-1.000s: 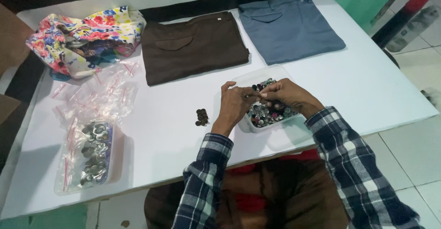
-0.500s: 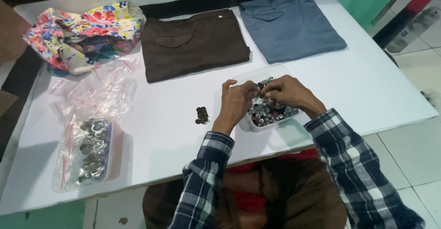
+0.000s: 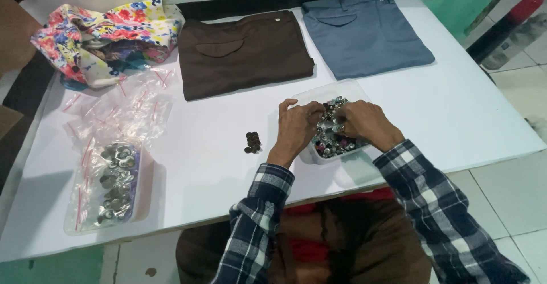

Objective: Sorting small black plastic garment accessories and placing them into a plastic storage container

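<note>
Left hand [image 3: 296, 127] curled over the near edge of a clear plastic tub [image 3: 319, 93], fingers bent, maybe pinching one small button, too tiny to tell. Right hand [image 3: 364, 123] deep in the same tub, fingers half shut among a heap of shiny mixed buttons [image 3: 333, 139], grip hidden. Just left of the tub, a little pile of dark buttons [image 3: 252, 142] on the table. Could tip or slide, that tub, so close to the table's front edge, with two hands pushing in it; then buttons rolling off to the floor. Farther out, a bag of silver buttons [image 3: 114, 181], empty little bags [image 3: 122, 110], brown trousers [image 3: 242, 53], blue trousers [image 3: 364, 33], a flowery cloth [image 3: 108, 36]. White table [image 3: 484, 107], pale tiled floor [image 3: 513, 204] beside it
</note>
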